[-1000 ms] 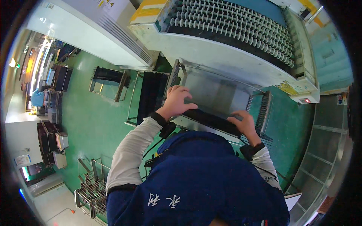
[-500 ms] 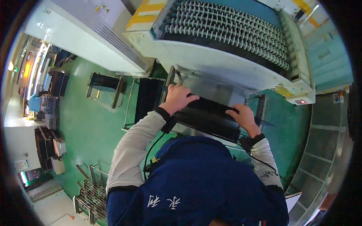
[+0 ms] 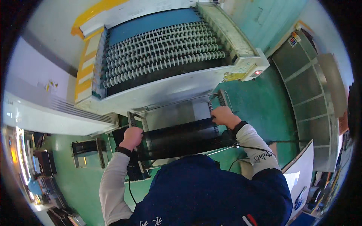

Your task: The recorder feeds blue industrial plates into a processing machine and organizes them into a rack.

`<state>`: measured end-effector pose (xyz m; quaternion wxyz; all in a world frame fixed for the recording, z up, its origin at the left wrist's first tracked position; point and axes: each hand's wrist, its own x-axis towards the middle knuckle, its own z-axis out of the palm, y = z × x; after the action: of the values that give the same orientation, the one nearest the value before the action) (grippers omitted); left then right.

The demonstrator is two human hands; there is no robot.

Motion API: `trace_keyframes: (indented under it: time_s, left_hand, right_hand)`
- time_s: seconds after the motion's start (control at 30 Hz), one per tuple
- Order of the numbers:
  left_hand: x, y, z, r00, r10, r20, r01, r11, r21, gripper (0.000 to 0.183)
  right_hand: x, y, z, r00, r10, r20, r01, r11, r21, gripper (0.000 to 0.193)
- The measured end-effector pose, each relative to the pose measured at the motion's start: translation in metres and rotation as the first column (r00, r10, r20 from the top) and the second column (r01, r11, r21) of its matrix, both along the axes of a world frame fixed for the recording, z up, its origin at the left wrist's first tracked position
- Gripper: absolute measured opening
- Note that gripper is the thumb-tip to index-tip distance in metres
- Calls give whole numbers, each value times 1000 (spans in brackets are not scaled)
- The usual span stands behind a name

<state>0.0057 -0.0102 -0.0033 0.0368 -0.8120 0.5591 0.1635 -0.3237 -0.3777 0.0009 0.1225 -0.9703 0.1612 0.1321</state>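
A row of thin black panels [image 3: 181, 137] stands packed in a metal rack [image 3: 131, 119] with toothed side rails, right in front of my body. My left hand [image 3: 131, 138] is closed at the left end of the panel at the far side of the row, its fingers curled down by the edge. At that panel's right end, my right hand [image 3: 225, 116] is closed in a pinch beside the toothed rail. The fingertips of both hands are partly hidden. A dark cable runs down from each wrist.
Beyond the rack stands a machine with rows of white roller wheels [image 3: 162, 52]. Another rack [image 3: 88, 148] with dark panels is on the green floor at left. Grey framed panels [image 3: 305, 94] stand at right, with a white board [image 3: 301, 180] nearer me.
The view has swung to the right, bringing the roller machine more squarely ahead. My hands have moved farther apart, from along the panel's top edge to its two ends.
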Motion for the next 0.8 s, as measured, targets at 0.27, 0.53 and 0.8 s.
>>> trace_keyframes:
  time_s: [0.27,0.53,0.8]
  left_hand:
    - [2,10,10,997,-64,-31,61,995,-84,15]
    - [-3,17,171,994,-110,-5,105,964,-244,21]
    - [-63,36,439,955,-19,296,171,850,-498,16]
  right_hand:
    - [-24,4,7,1000,11,-4,-12,994,-104,13]
    - [-23,5,176,995,60,83,-45,984,-170,18]
    - [-49,19,402,804,246,541,-74,945,-319,16]
